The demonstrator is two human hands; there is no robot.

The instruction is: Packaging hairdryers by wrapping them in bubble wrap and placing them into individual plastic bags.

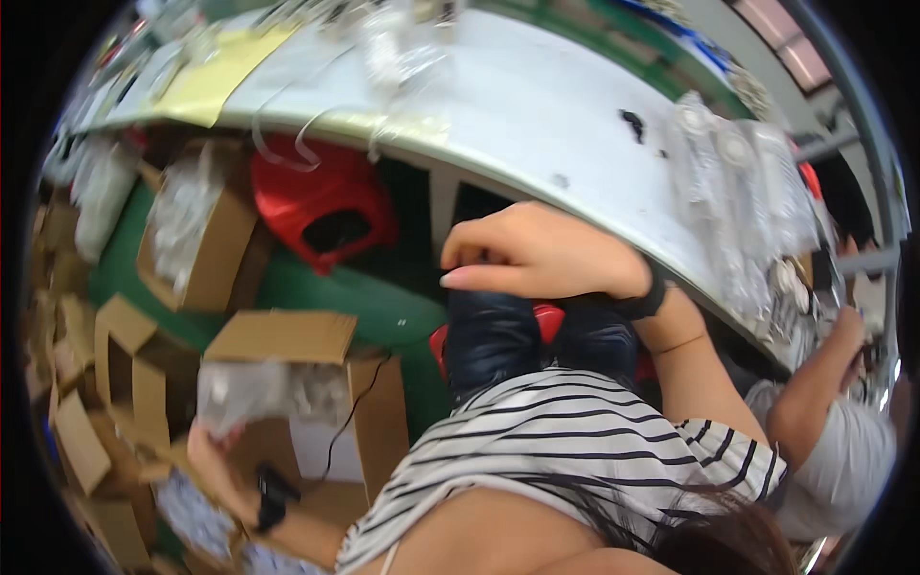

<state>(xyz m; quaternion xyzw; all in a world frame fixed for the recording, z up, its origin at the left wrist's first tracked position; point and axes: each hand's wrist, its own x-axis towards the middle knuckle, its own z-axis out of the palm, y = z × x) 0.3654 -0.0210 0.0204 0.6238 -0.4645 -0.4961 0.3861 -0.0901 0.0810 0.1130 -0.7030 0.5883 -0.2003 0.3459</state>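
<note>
White worktable (pixel 537 105) arcs across the top of the frame; its front edge runs upper left to right of centre. Open cardboard box (pixel 316 383) sits lower left of centre, flaps up, with more empty cartons (pixel 105 383) stacked at the left edge.

Clear plastic bag of small parts (pixel 259 393) is at the box mouth, lower left. Long axis roughly horizontal in frame, blurred, contents not readable.

Left hand (pixel 216 460) is directly below the bag and touching it: fingers curled up around its lower left end, gripping the plastic. Black band on that wrist.

Right hand (pixel 537 254) is at frame centre, well apart from the bag, up and to the right, just below the table edge. Fingers bent and pressed together, thumb laid flat along the bottom; can't tell if anything is pinched inside.

Left hand is clearly the nearer one.
</note>
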